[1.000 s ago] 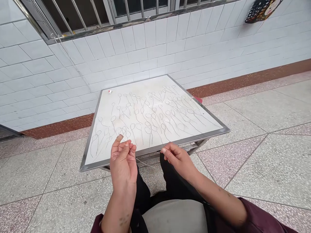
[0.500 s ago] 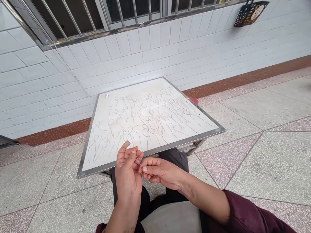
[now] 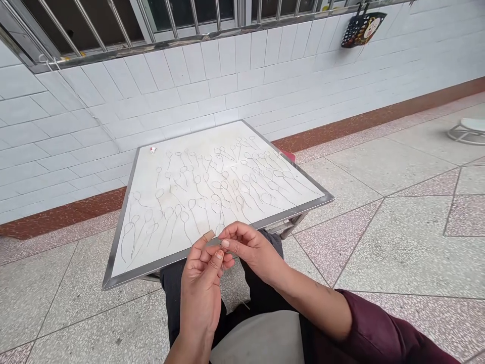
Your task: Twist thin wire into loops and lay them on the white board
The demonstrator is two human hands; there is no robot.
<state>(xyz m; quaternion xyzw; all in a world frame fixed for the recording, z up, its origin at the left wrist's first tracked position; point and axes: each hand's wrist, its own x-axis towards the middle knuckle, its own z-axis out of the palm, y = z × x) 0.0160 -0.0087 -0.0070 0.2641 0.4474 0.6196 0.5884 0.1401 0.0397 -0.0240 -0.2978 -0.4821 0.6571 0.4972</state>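
My left hand (image 3: 200,290) is in front of the table's near edge, thumb and fingers pinched together around a thin wire (image 3: 220,245). A bandage-like wrap (image 3: 208,235) covers the tip of its index finger. My right hand (image 3: 255,252) meets it from the right, its thumb and fingertips also closed on the wire. Fingers hide most of that wire, so its shape there is unclear. Beyond both hands, several thin wires (image 3: 192,202) with round loops at one end and long tails lie in loose rows on the white tabletop (image 3: 170,242).
A grey metal rim (image 3: 151,268) borders the table, which stands by a white tiled wall (image 3: 151,106). A small white and red item (image 3: 152,150) lies at its far left corner. A dotted bag (image 3: 361,30) hangs from the window bars. A round stool (image 3: 473,125) stands at far right.
My right hand has moved up to the left hand's fingertips, and the wire stretch between them is now mostly covered. The whole view has shifted, with the table appearing further left.
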